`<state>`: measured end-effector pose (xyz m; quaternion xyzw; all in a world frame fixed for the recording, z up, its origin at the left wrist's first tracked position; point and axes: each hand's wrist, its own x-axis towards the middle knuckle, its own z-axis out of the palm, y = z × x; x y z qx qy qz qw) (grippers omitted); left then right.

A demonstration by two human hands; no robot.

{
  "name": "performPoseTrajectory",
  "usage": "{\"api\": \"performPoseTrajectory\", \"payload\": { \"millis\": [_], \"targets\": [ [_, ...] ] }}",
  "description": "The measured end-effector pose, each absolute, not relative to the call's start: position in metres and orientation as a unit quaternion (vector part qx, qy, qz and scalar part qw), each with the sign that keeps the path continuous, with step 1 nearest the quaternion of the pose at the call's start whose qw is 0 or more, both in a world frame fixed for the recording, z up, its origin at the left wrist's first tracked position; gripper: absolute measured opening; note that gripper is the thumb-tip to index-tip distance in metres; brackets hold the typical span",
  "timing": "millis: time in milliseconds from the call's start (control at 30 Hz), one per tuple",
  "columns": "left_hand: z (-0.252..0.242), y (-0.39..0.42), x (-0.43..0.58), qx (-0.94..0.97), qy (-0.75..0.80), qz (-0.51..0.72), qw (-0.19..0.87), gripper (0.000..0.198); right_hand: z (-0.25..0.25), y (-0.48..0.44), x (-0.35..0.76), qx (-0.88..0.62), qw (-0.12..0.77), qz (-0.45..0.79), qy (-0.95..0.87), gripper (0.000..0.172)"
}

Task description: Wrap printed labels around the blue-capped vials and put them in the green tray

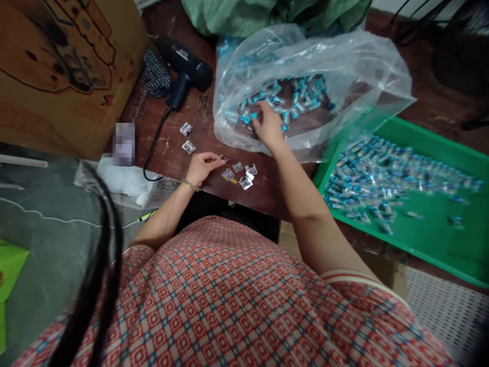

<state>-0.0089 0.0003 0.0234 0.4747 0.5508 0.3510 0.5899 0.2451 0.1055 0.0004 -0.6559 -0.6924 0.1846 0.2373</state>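
My right hand (267, 124) reaches into a clear plastic bag (344, 66) that lies open on the dark wooden table (206, 137), its fingers curled down among several small blue-and-white pieces (301, 94). My left hand (202, 167) rests near the table's front edge with thumb and fingers pinched on a tiny item I cannot make out. Just right of it lie several small wrapped packets (240, 174). Two more packets (187, 137) sit farther back on the left.
A green tray (439, 239) holding several wrapped blue pieces stands at the right. A dark heat gun (183, 69) with its cord lies at the back left, beside a cardboard box (57, 61). A green sack (267, 12) lies behind the bag.
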Motion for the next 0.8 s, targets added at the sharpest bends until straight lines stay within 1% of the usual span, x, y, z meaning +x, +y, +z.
{"api": "performPoseTrajectory", "payload": {
  "millis": [100, 133, 200, 300, 367, 467, 567, 700, 800],
  "targets": [
    [0.029, -0.001, -0.010, 0.487, 0.551, 0.349, 0.581, 0.044, 0.023, 0.063, 0.235, -0.566, 0.388, 0.330, -0.648, 0.038],
    [0.030, -0.002, -0.009, 0.492, 0.549, 0.346, 0.580, 0.043, 0.032, 0.047, 0.231, -0.536, 0.421, 0.381, -0.625, 0.037],
    [0.033, -0.002, -0.003, 0.501, 0.539, 0.338, 0.586, 0.044, 0.048, 0.017, 0.223, -0.494, 0.457, 0.462, -0.577, 0.036],
    [0.038, -0.003, 0.006, 0.510, 0.514, 0.328, 0.606, 0.046, 0.062, -0.010, 0.216, -0.482, 0.457, 0.519, -0.538, 0.031],
    [0.040, -0.004, 0.010, 0.517, 0.503, 0.319, 0.615, 0.048, 0.066, -0.018, 0.218, -0.490, 0.455, 0.515, -0.537, 0.027],
    [0.041, -0.007, 0.012, 0.524, 0.503, 0.311, 0.613, 0.048, 0.071, -0.021, 0.225, -0.497, 0.477, 0.487, -0.536, 0.023],
    [0.042, -0.010, 0.010, 0.522, 0.500, 0.319, 0.613, 0.047, 0.076, -0.021, 0.229, -0.485, 0.497, 0.499, -0.518, 0.023],
    [0.043, -0.012, 0.008, 0.519, 0.486, 0.325, 0.624, 0.043, 0.075, -0.023, 0.224, -0.460, 0.474, 0.539, -0.522, 0.028],
    [0.041, -0.014, 0.008, 0.523, 0.486, 0.317, 0.625, 0.043, 0.069, -0.029, 0.218, -0.473, 0.470, 0.515, -0.538, 0.026]
  ]
}}
